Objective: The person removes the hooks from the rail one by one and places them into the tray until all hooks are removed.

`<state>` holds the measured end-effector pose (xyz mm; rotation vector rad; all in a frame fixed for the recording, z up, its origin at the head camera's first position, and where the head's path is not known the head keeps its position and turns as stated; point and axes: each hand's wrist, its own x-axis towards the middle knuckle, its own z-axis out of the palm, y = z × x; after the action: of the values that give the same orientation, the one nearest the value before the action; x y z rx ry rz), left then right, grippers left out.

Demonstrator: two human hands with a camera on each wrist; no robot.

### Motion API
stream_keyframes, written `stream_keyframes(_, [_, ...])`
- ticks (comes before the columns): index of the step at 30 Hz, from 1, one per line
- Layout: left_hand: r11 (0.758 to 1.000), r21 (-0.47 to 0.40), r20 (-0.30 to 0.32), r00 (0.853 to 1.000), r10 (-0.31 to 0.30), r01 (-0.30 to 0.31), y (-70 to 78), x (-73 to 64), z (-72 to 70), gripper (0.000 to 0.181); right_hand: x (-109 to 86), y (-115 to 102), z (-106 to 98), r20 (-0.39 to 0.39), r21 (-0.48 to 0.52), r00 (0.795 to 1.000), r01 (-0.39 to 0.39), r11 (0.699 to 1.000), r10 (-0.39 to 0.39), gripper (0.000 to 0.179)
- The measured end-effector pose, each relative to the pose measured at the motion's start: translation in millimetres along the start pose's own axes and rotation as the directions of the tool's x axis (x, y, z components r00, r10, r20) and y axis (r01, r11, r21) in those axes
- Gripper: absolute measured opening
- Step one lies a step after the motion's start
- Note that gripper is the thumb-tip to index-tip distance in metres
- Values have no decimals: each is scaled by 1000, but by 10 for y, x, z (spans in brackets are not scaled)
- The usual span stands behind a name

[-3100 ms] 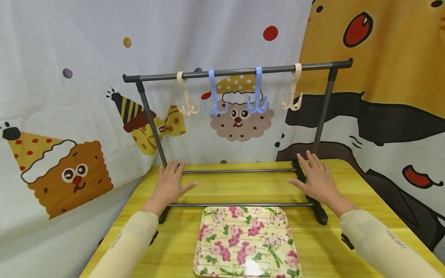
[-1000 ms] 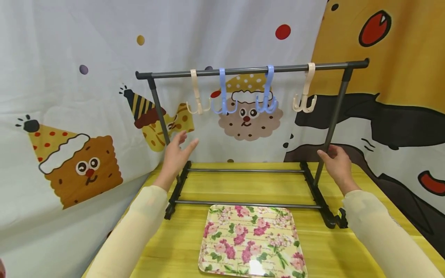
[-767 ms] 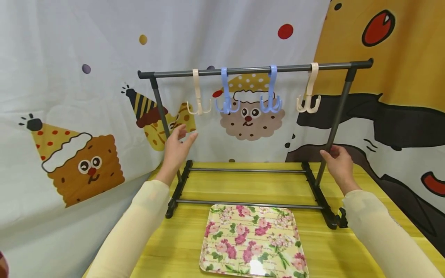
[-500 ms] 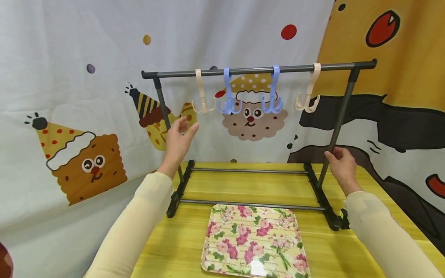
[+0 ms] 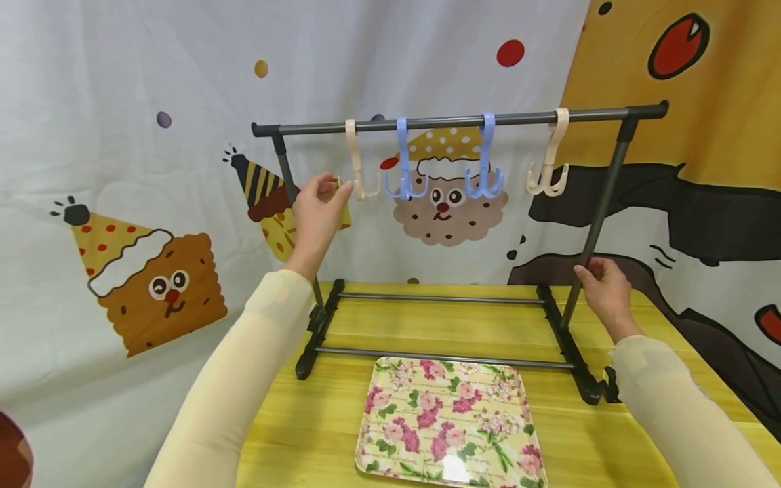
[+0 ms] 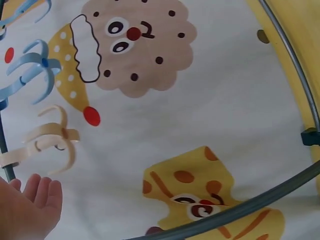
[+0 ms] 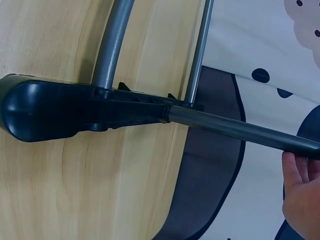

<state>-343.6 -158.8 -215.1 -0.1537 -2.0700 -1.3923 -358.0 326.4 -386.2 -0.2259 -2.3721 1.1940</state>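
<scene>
My left hand (image 5: 317, 220) is raised at the left of a grey clothes rack, its thumb and fingers apart and close to the prongs of the leftmost beige hook (image 5: 356, 156). In the left wrist view, the fingertips of my left hand (image 6: 42, 200) lie just below that beige hook (image 6: 52, 137), with a gap showing. My right hand (image 5: 606, 291) holds the rack's right upright pole (image 5: 601, 210) between thumb and fingers. In the right wrist view, the fingers meet the pole (image 7: 240, 130) near the right edge. The hook hangs from the rack's top bar (image 5: 451, 122).
Two blue hooks, one of them a blue hook (image 5: 404, 159) beside the beige one, and another beige hook (image 5: 552, 156) hang farther right. A floral tray (image 5: 451, 420) lies on the yellow wooden table (image 5: 299, 434) before the rack's lower bars. A patterned cloth (image 5: 152, 54) hangs behind.
My left hand has risen from beside the left upright to the leftmost hook. My right hand went from above the rack's base to the right pole and stays there. The view has shifted left.
</scene>
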Motion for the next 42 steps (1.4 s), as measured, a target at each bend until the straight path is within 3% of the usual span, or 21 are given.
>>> stream_keyframes(8, [1000,8,-42,999,-15,16,196,110,138,52,17,16,7,17,-13,1000,0,1000,0,54])
stream_keyframes(18, [998,55,-120,993,9,-3,358,178,297,44,15,3,30,19,-14,1000,9,1000,-9,52])
stream_keyframes(23, [996,86,-148,989,16,-3,398,235,336,43,11,15,29,20,-16,1000,14,1000,-14,53])
stream_keyframes(30, [988,138,-159,986,-42,64,432,335,368,45,11,17,23,14,-14,1000,18,1000,-17,54])
stream_keyframes(42, [979,172,-188,979,-74,107,428,454,437,41,-2,33,20,9,-11,1000,25,1000,-25,54])
